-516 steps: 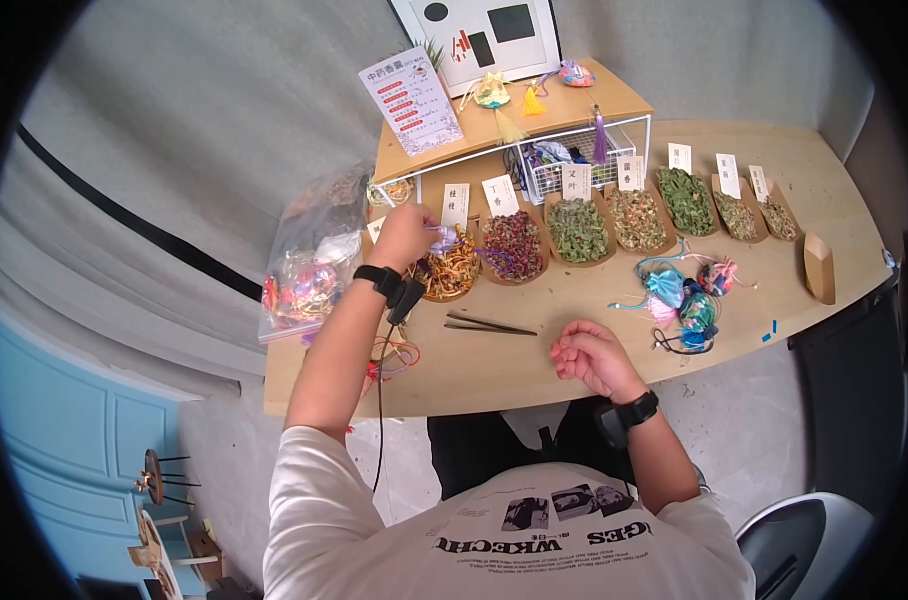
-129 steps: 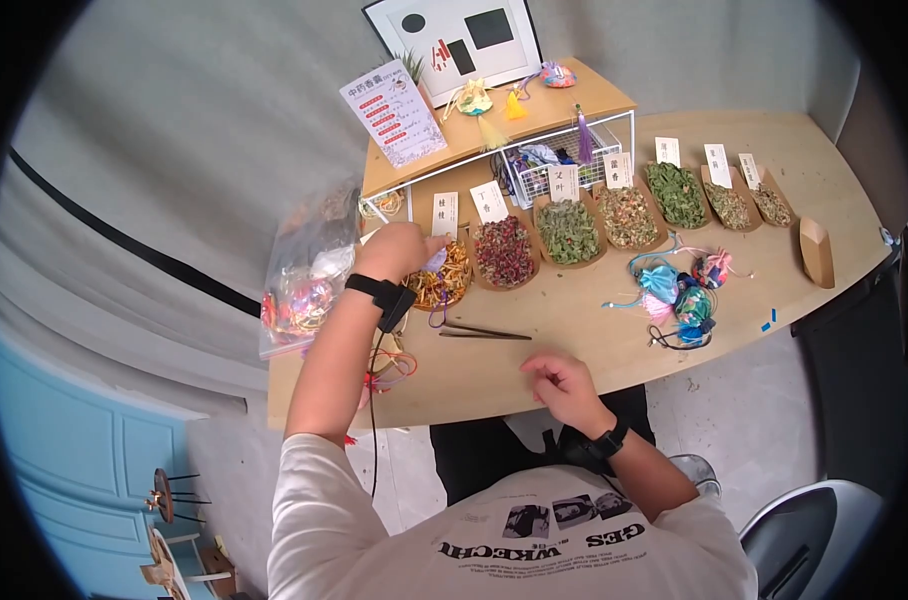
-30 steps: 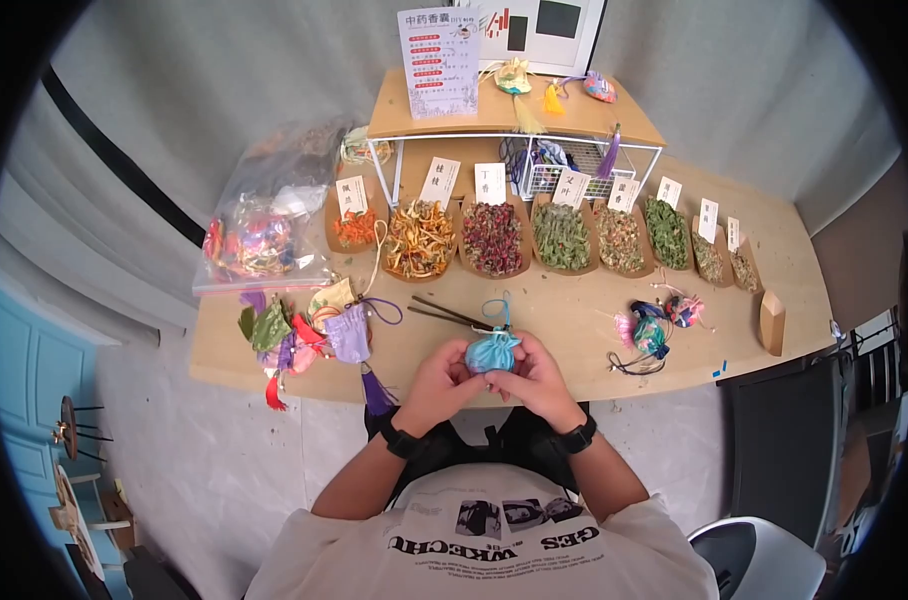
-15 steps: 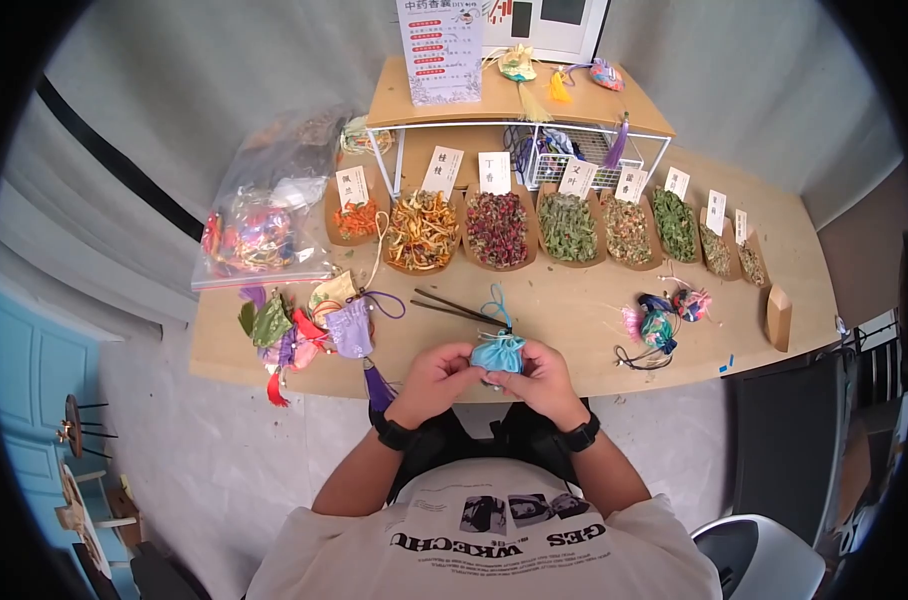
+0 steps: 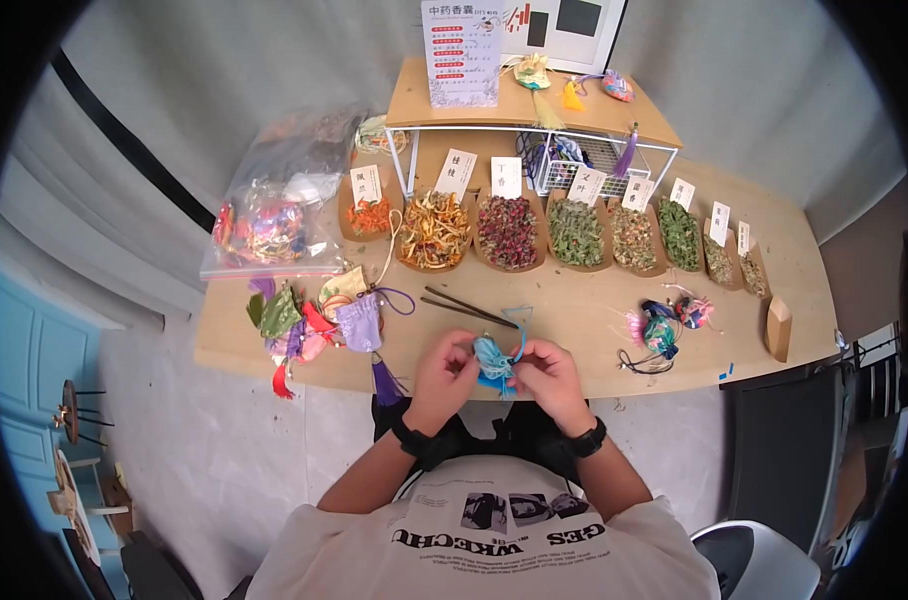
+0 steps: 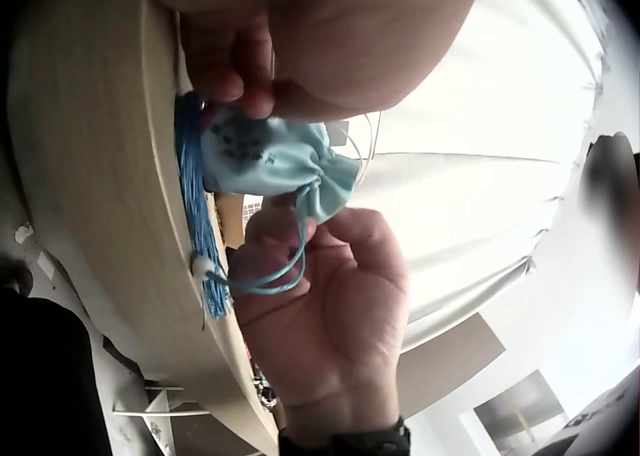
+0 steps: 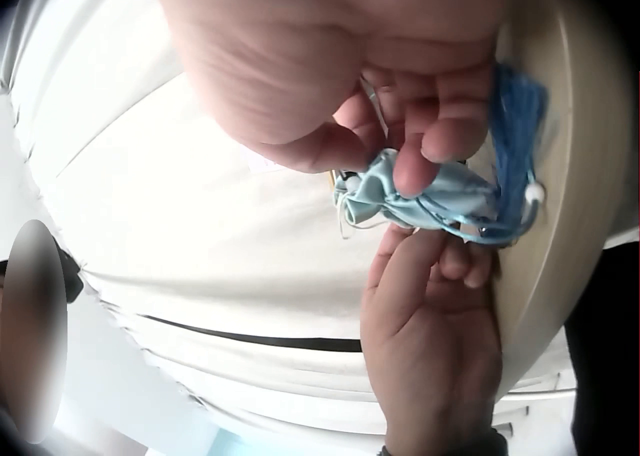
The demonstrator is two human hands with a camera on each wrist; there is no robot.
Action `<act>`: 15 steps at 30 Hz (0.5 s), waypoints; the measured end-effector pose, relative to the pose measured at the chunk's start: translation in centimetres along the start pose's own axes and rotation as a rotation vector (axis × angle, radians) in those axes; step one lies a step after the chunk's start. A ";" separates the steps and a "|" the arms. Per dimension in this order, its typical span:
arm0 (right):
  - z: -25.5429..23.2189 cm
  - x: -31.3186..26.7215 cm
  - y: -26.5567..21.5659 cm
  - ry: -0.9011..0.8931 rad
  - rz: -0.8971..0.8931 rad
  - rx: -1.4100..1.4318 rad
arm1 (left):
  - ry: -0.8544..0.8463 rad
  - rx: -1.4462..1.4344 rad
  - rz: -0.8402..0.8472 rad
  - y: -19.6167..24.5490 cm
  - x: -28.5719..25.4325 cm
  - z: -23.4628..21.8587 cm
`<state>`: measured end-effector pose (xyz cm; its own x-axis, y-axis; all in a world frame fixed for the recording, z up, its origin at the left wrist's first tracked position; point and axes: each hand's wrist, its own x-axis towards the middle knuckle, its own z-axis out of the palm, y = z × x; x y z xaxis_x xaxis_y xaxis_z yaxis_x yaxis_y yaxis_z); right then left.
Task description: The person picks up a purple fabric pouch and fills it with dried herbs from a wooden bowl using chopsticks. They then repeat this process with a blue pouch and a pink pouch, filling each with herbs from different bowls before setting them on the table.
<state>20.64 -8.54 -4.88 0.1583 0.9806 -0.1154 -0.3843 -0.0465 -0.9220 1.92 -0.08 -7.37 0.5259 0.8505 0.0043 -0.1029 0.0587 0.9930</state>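
Near edge of the table: light blue pouch (image 5: pixel 492 358) is between both hands, above the tabletop. Left hand (image 5: pixel 446 378) has a narrow grip, fingers curled at the pouch body. Right hand (image 5: pixel 554 382) also narrow, thumb and fingers bent at the gathered neck and cord. Exact contact points partly hidden. Blue cord (image 6: pixel 292 272) loops off the neck; blue tassel (image 6: pixel 192 176) hangs off the pouch, white bead (image 6: pixel 203 266) beside it.

Near left: lilac pouch (image 5: pixel 359 322) with purple tassel (image 5: pixel 385 382), next to a heap of green, red and pink pouches (image 5: pixel 280 314). Near right: bunch of small pouches (image 5: pixel 660 334), then blue scraps (image 5: pixel 726 373) and a folded brown paper holder (image 5: pixel 779 328).

Just past the hands: two dark sticks (image 5: pixel 458 302), lying at a slant.

Middle: row of paper trays with dried herbs and labels, orange herbs (image 5: pixel 369 216) at left, small trays (image 5: pixel 718 260) at right. Clear plastic bag (image 5: pixel 274 225) left of the row.

Far: wooden shelf (image 5: pixel 514 112) with printed sign (image 5: pixel 462 55), framed picture (image 5: pixel 564 42) and two pouches; wire basket (image 5: pixel 546 180) underneath.
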 end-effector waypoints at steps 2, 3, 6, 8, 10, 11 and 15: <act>0.4 -0.1 0.4 0.030 0.020 -0.054 | 0.153 0.220 0.215 -0.2 -0.3 0.2; 0.4 -0.1 0.5 0.001 -0.003 -0.069 | 0.143 0.217 0.218 0.0 -0.5 0.3; 0.9 -0.2 1.0 0.002 0.007 -0.099 | 0.192 0.289 0.318 0.7 -1.0 0.4; 0.9 -0.2 1.0 -0.004 -0.002 -0.134 | 0.109 0.347 0.473 1.2 -1.2 0.1; 1.3 -0.3 0.9 -0.027 0.029 -0.085 | 0.068 0.460 0.500 2.2 -1.5 -0.2; 1.4 -0.3 0.7 -0.026 0.029 -0.083 | 0.031 0.575 0.525 2.4 -1.6 -0.3; 2.2 -0.4 -0.7 -0.099 0.003 -0.185 | -0.001 0.351 0.268 2.7 -2.0 0.1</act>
<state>18.86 -8.47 -3.41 0.0636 0.9939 -0.0901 -0.2101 -0.0749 -0.9748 0.65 -1.68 -4.68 0.5203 0.8111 0.2672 0.0571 -0.3452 0.9368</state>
